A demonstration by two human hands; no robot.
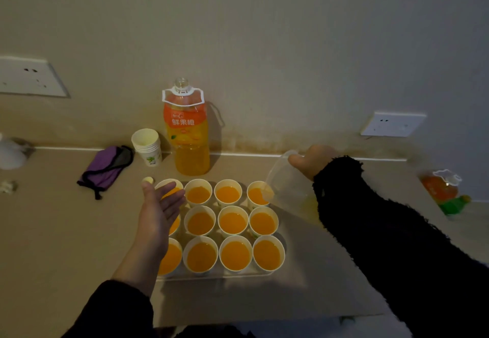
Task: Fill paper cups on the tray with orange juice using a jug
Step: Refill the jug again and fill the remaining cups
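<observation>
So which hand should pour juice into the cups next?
Right hand: it grips the jug, tipped over the far-right cup. The left hand is open and empty.

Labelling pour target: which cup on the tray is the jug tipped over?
The far-right cup in the back row; the right hand tips the jug so its spout sits over that rim only.

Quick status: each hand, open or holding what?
Left hand: open, palm up, holding nothing.
Right hand: grips the clear jug, tilted with its spout at the back-right cup.
</observation>
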